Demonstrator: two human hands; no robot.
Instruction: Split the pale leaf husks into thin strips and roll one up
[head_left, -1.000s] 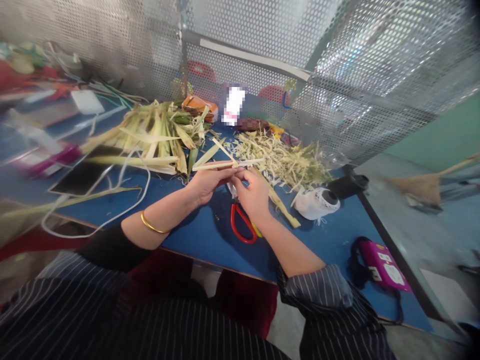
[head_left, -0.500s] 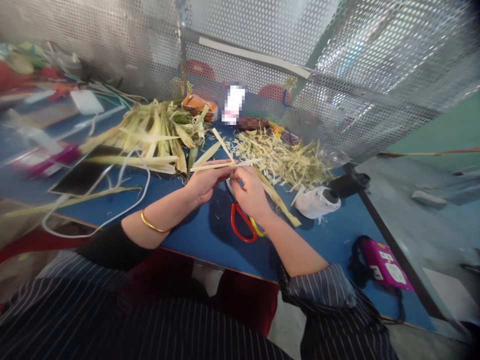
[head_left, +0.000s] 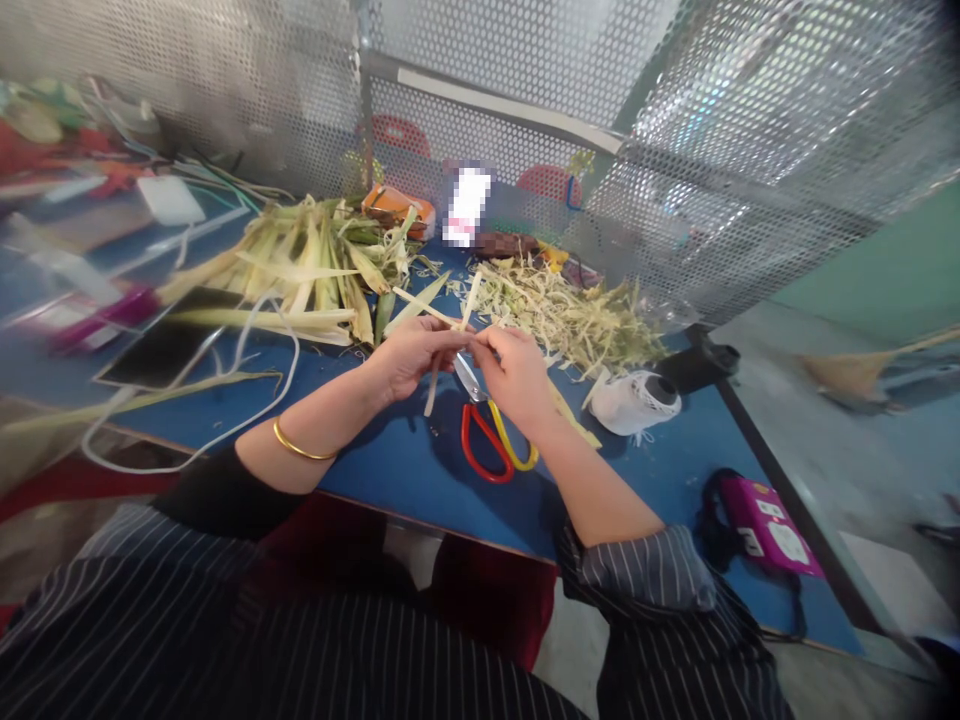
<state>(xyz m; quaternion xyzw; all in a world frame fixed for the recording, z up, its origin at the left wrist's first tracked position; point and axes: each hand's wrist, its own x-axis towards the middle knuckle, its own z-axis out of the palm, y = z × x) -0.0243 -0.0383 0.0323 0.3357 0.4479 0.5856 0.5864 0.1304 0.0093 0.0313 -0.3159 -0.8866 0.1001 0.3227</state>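
Observation:
My left hand (head_left: 409, 355) and my right hand (head_left: 517, 375) meet above the blue table (head_left: 390, 465), both pinched on pale leaf strips (head_left: 457, 318) crossed between the fingertips. One strip hangs down below the left hand. Scissors (head_left: 491, 440) with one red and one yellow loop lie on the table just under my hands, blades pointing away. A gold bangle sits on my left wrist.
A bundle of long green-yellow leaves (head_left: 300, 270) lies at back left, a heap of shredded scraps (head_left: 570, 320) at back right. A white thread spool (head_left: 634, 400), a pink device (head_left: 769, 525), a white cable (head_left: 225, 400) and a black tablet (head_left: 161, 350) lie around. Perforated metal screens (head_left: 675, 150) close the back.
The strips have turned from lying level between my hands to crossing, one pointing up and one down. My hands shifted slightly right, uncovering the scissors' yellow loop.

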